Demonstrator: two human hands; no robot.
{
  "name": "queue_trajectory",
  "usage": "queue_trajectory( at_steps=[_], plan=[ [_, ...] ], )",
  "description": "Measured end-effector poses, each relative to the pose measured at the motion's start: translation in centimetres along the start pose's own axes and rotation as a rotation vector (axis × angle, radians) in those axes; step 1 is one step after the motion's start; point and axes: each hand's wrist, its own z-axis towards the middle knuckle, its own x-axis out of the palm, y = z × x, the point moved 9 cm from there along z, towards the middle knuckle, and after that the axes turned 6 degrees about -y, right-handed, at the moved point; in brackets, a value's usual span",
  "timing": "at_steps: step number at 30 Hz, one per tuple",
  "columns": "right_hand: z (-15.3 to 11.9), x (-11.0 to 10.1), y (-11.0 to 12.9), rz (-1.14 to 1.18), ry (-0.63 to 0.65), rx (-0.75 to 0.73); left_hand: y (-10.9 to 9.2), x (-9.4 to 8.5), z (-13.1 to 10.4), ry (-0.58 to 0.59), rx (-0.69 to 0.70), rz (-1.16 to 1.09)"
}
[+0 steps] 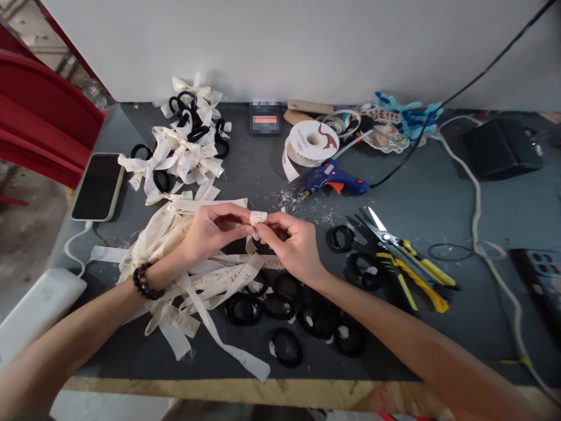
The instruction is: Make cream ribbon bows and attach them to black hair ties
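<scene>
Between their fingertips, my left hand (pixel 214 229) and my right hand (pixel 295 244) pinch a short white printed ribbon (pixel 258 217), which curves up in a small loop. Under my left hand lies a heap of loose cream ribbon strips (pixel 162 231) with gold lettering. Several black hair ties (pixel 287 346) are spread below and right of my right hand, some with white bits stuck on them. Farther back on the left sits a pile of finished-looking ribbon bows (pixel 188 153) with black hair ties attached.
A blue glue gun (pixel 339 178) with a black cord rests beyond my hands, near a ribbon spool (pixel 313 140). Scissors (pixel 394 242) and yellow-handled tools (pixel 421 283) lie to the right. A phone (pixel 99 187) and white power bank (pixel 44 307) are on the left.
</scene>
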Motion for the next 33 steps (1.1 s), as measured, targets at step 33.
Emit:
queue_trajectory(
  at_steps=[33],
  plan=[
    [-0.1, 0.7, 0.6, -0.050, 0.096, -0.092, 1.4, 0.6, 0.0, 0.063, -0.214, -0.232]
  ],
)
